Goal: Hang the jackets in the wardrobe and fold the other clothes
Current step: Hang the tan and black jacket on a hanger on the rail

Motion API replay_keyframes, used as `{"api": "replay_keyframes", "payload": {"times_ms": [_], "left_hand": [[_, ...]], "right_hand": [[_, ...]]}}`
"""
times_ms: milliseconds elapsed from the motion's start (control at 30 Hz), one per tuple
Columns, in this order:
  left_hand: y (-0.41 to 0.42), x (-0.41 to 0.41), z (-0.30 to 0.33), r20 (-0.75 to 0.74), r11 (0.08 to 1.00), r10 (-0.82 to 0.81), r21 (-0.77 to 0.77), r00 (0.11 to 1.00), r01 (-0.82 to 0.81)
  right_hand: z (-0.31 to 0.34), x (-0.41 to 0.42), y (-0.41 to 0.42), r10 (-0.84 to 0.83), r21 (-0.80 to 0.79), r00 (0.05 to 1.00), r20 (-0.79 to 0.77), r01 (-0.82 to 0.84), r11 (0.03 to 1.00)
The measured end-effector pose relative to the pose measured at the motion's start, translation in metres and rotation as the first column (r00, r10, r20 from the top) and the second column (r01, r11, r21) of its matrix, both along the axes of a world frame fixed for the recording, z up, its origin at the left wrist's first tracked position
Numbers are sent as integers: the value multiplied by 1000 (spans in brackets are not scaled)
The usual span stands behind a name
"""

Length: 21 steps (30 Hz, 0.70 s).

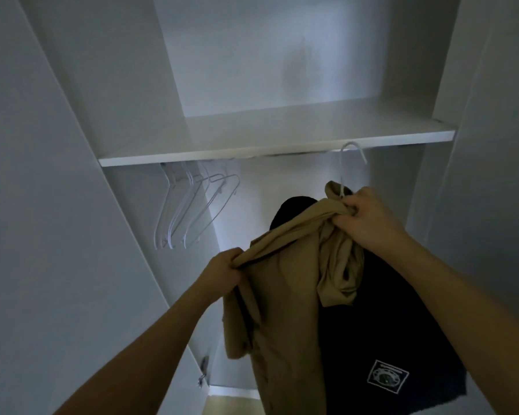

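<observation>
A tan jacket [285, 295] hangs from a white hanger [346, 163] held up inside the white wardrobe [267, 142]. The hanger's hook sits just below the shelf edge, at the height of the rail, which is mostly hidden. My right hand [369, 217] grips the jacket's bunched collar at the hanger's neck. My left hand [222, 271] pinches the jacket's left shoulder. Behind the tan jacket hangs a black garment [396, 339] with a small white square patch; how it is hung is hidden.
Three bare white hangers [186, 211] hang on the rail at the left under the shelf. The wardrobe's side panels stand close on both sides, with an open door and hinge [203, 372] at lower left. A strip of floor [231, 405] shows below.
</observation>
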<state>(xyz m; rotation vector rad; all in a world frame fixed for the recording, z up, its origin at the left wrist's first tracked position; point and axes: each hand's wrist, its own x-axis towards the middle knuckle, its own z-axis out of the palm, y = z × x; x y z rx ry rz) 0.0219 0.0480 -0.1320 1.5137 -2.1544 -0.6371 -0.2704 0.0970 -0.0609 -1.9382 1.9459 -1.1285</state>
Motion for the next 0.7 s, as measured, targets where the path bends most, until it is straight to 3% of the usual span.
{"api": "replay_keyframes", "payload": {"times_ms": [67,133,200,300,400,500,600,700], "left_hand": [[-2,5,2,-159,997,67,-26,985,-73],[-6,6,19,-153,990,37,-132,987,-58],[-12,6,44,58,949,-50,-308,997,65],[-19,-5,84,408,773,-77,-551,909,313],[-14,-27,116,558,631,-175,-569,811,528],[-5,-50,133,543,554,-332,-549,771,626],[3,-65,130,423,581,-434,-544,795,606],[-14,-53,115,370,741,-301,-489,879,460]], "right_hand": [[-4,-4,4,43,68,998,-49,-40,997],[-5,-12,10,91,174,991,-100,-72,982],[-2,-21,17,114,260,991,-67,-93,961],[-3,-21,22,146,289,989,-27,-132,948],[-3,-5,23,163,244,977,-136,-126,962],[-8,9,19,127,197,952,-279,-73,978],[-15,21,14,128,180,951,-280,-79,980],[-19,14,12,76,128,994,-73,-66,990]]}}
